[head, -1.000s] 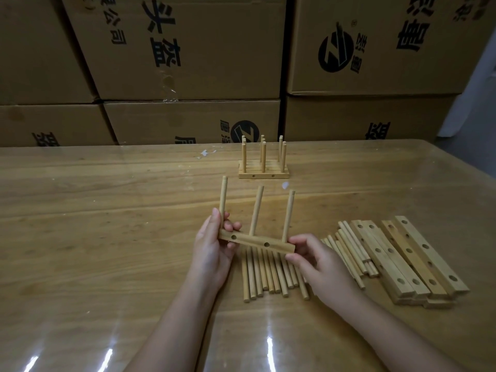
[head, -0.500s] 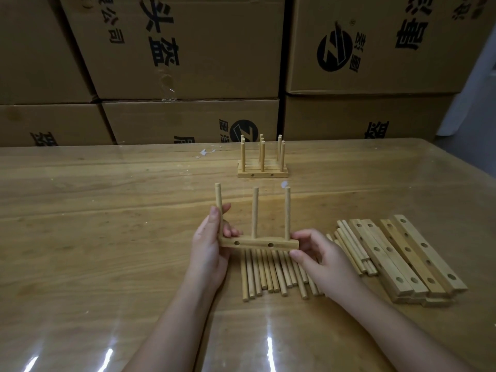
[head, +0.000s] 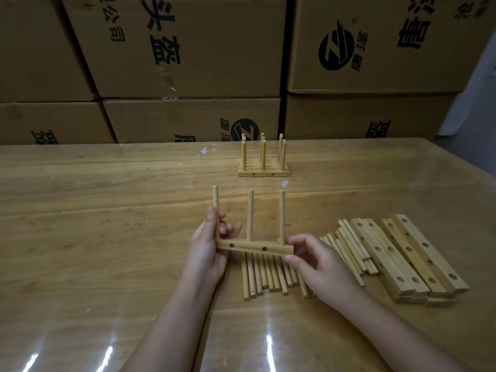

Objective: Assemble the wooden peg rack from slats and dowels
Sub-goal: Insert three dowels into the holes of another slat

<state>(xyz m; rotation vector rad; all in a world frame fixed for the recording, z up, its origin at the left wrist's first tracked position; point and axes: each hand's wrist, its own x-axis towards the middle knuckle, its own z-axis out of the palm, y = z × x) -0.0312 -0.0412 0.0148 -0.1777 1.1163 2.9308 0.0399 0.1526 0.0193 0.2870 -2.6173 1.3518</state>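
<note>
The peg rack [head: 271, 249] is one slat [head: 241, 245] with three dowels [head: 250, 213] standing upright in it, held level in both hands over the near middle of the table [head: 107, 210]. The left hand [head: 206, 248] grips the slat's left end, its thumb lying up along the leftmost dowel and its fingers [head: 233, 228] curled behind. The right hand [head: 319, 261] pinches the slat's right end between thumb and fingers. Two round holes show in the slat's near face. Directly under it, loose dowels [head: 265, 275] lie side by side on the table, and more fan out to the right, touching a stack of spare slats [head: 410, 253] with drilled holes. Farther back, near the table's far edge, a finished rack [head: 263, 170] stands on its own with several rows of pegs. Beyond the table, large cardboard boxes [head: 188, 49] are stacked in two tiers, all closed, printed with black characters and a round logo; what they hold cannot be seen.
</note>
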